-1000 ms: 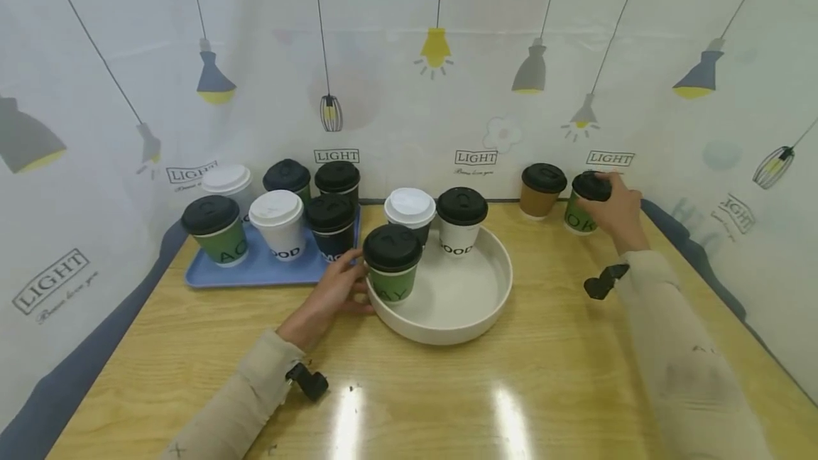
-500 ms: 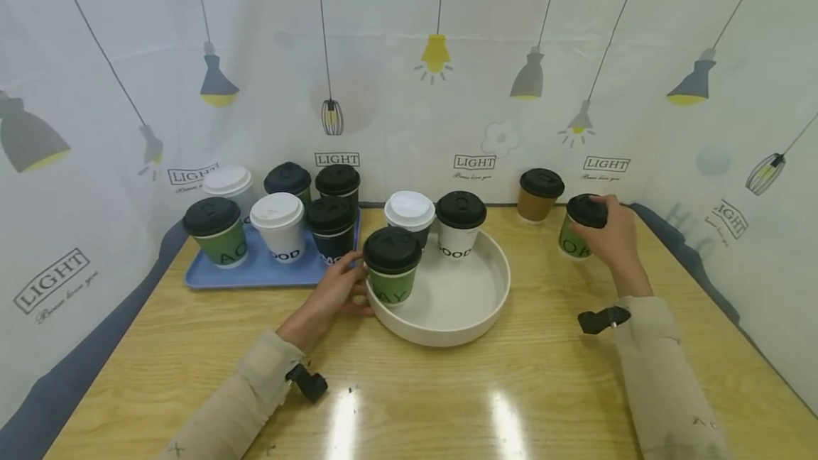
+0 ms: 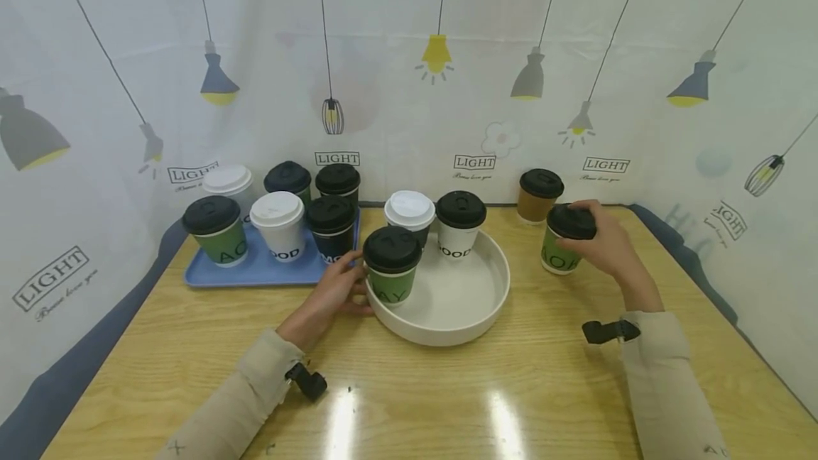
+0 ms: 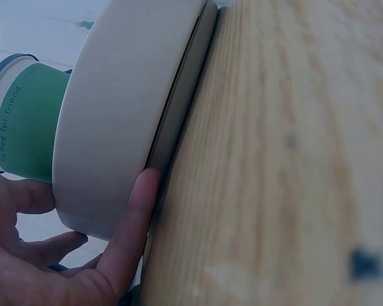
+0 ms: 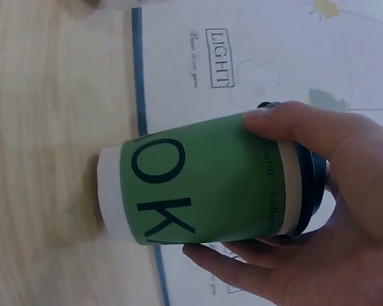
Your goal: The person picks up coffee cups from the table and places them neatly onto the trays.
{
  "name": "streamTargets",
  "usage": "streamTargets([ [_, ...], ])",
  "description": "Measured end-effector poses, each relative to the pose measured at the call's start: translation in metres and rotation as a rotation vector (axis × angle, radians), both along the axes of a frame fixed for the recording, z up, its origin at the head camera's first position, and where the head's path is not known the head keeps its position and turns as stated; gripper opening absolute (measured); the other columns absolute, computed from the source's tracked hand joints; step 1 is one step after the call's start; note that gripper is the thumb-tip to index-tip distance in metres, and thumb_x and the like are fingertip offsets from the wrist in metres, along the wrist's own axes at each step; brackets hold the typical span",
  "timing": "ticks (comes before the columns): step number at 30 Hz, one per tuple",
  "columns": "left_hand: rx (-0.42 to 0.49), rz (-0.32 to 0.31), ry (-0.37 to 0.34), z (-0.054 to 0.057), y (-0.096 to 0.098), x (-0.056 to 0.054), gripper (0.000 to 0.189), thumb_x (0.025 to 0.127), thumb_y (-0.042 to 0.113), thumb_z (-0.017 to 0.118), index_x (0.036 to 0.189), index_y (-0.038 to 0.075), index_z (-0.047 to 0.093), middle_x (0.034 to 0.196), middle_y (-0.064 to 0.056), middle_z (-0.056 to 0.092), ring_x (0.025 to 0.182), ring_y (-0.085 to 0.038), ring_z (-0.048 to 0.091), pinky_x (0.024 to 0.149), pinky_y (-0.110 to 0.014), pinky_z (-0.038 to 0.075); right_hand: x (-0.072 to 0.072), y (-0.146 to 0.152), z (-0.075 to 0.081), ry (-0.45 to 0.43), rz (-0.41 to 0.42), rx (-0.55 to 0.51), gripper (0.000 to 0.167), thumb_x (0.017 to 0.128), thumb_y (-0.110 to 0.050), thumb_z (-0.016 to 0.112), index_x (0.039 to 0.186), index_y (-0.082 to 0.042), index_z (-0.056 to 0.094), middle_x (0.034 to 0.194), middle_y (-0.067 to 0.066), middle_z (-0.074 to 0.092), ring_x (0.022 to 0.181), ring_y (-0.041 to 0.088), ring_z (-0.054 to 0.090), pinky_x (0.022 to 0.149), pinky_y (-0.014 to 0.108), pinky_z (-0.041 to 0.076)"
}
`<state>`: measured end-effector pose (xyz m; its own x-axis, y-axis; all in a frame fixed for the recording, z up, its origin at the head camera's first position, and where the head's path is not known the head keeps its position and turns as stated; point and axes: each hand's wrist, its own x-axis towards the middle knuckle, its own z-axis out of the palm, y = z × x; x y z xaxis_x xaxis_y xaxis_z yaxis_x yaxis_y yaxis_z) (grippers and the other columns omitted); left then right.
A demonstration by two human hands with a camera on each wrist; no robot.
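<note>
My right hand [image 3: 607, 243] grips a green paper coffee cup [image 3: 557, 250] with a black lid, right of the round cream tray [image 3: 447, 336]. In the right wrist view, thumb and fingers wrap the cup [image 5: 204, 182] near its lid; whether its base touches the table is hard to tell. My left hand [image 3: 330, 289] holds the tray's left side, one digit low by its base and others near the rim in the left wrist view. Inside the tray stand a green cup [image 3: 393, 282], a white-lidded dark cup [image 3: 410, 211] and a white cup with black lid [image 3: 456, 236].
A blue rectangular tray [image 3: 255, 277] at the left carries several lidded cups. Toward the back right stands a brown cup [image 3: 535, 204] with a black lid. A white printed curtain [image 3: 396, 55] rises behind the wooden table [image 3: 422, 403].
My right hand has brought the green cup leftward and nearer to me, away from its place beside the brown cup. The left hand and the round tray stay put.
</note>
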<state>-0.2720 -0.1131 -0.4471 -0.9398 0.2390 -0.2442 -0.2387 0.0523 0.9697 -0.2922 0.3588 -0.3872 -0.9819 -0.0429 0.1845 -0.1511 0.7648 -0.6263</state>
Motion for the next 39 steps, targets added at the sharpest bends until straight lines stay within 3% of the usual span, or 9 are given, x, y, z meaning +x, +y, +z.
streamTargets([
  [13,-0.003,0.006,-0.012,-0.001,-0.001,-0.002,0.057,0.108,0.019,0.041,0.163,0.014,0.028,0.144,-0.026,0.051,0.096,-0.019,0.069,0.076,-0.041,0.067,0.019,-0.041,0.044,0.094,0.112,0.009,0.076,0.091,-0.030,0.079,0.152,-0.010,0.039,0.158,0.030,0.039,0.140,0.056,0.041,0.105,0.076,0.040],
  [17,-0.002,-0.006,-0.003,-0.001,-0.001,-0.002,0.059,0.108,0.020,0.041,0.164,0.013,0.025,0.145,-0.026,0.049,0.097,-0.018,0.069,0.076,-0.041,0.067,0.026,-0.056,0.051,0.110,0.141,0.015,0.074,0.092,-0.027,0.079,0.153,-0.012,0.039,0.157,0.029,0.040,0.137,0.053,0.045,0.099,0.070,0.048],
  [22,-0.006,-0.011,-0.006,-0.001,-0.001,-0.001,0.059,0.108,0.021,0.042,0.164,0.014,0.025,0.144,-0.025,0.050,0.096,-0.017,0.069,0.076,-0.041,0.067,0.030,-0.071,0.053,0.124,0.199,0.002,0.075,0.091,-0.022,0.080,0.153,-0.012,0.039,0.152,0.030,0.042,0.128,0.048,0.052,0.089,0.059,0.056],
  [31,-0.003,0.001,-0.009,-0.002,0.000,-0.002,0.058,0.108,0.020,0.042,0.164,0.014,0.027,0.140,-0.025,0.052,0.093,-0.017,0.069,0.075,-0.040,0.067,0.035,-0.097,0.052,0.141,0.274,0.014,0.072,0.088,-0.018,0.082,0.149,-0.014,0.044,0.146,0.023,0.046,0.120,0.038,0.055,0.084,0.048,0.057],
  [35,-0.010,0.003,-0.012,0.000,0.000,-0.001,0.058,0.107,0.020,0.042,0.163,0.015,0.028,0.142,-0.024,0.052,0.095,-0.017,0.068,0.076,-0.040,0.067,0.039,-0.116,0.049,0.137,0.360,0.016,0.073,0.086,-0.018,0.085,0.148,-0.016,0.046,0.146,0.018,0.048,0.121,0.033,0.056,0.087,0.048,0.057],
  [39,-0.020,0.000,-0.018,0.001,0.000,0.000,0.058,0.108,0.021,0.042,0.163,0.017,0.028,0.144,-0.023,0.051,0.097,-0.018,0.068,0.077,-0.040,0.067,0.042,-0.131,0.044,0.135,0.441,0.019,0.077,0.083,-0.020,0.088,0.147,-0.016,0.046,0.148,0.015,0.050,0.129,0.031,0.054,0.103,0.052,0.052],
])
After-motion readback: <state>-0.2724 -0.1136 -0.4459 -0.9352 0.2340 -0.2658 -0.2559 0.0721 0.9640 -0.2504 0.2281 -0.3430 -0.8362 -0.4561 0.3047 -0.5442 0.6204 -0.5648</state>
